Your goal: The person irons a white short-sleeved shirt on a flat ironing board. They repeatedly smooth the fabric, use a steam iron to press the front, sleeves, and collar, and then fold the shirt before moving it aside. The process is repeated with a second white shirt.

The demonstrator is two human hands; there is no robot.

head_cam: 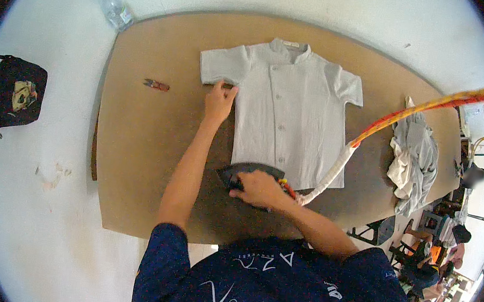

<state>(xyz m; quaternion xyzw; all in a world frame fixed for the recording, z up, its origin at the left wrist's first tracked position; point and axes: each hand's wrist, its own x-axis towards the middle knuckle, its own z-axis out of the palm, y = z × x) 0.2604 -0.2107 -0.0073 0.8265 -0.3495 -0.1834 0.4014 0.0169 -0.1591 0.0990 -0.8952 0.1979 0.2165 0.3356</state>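
A light grey short-sleeved shirt (302, 113) with a stand collar and a buttoned front lies flat on the brown table. My right hand (260, 188) grips the handle of a dark clothes iron (247, 169), which is over the lower left corner of the shirt. The iron's cord, wrapped in white near the iron, rises to the right. At the underarm, below the left sleeve, my left hand (220, 103) has its fingers bent and pinching the shirt's edge. My fingers partly hide the cloth there.
Red-handled thread snips (156, 84) lie on the table (137, 149) at the left. A crumpled grey and white cloth pile (413, 163) is at the right. The yellow-red cord (430, 103) arches over the table. A plastic bottle (109, 3) stands by the far left corner. People sit farther right.
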